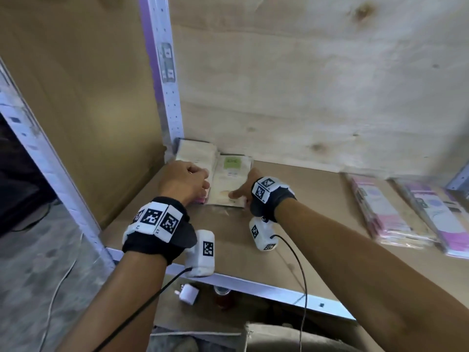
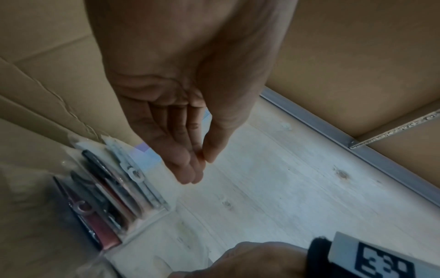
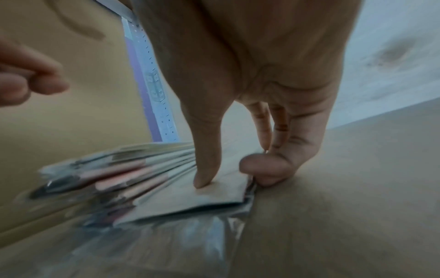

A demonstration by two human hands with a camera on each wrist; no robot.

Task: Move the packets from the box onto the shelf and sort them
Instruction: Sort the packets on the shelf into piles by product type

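Faintly, green label [image 1: 233,162] tops beige packets [image 1: 225,184].

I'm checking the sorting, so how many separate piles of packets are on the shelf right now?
4. One pile sits in the back left corner, one with a green label lies beside it between the hands, and two pinkish piles lie at the right. More may be hidden.

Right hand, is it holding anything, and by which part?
The right hand pinches the stack of beige packets at its near right corner, thumb on top, curled fingers at the edge. The left hand holds nothing.
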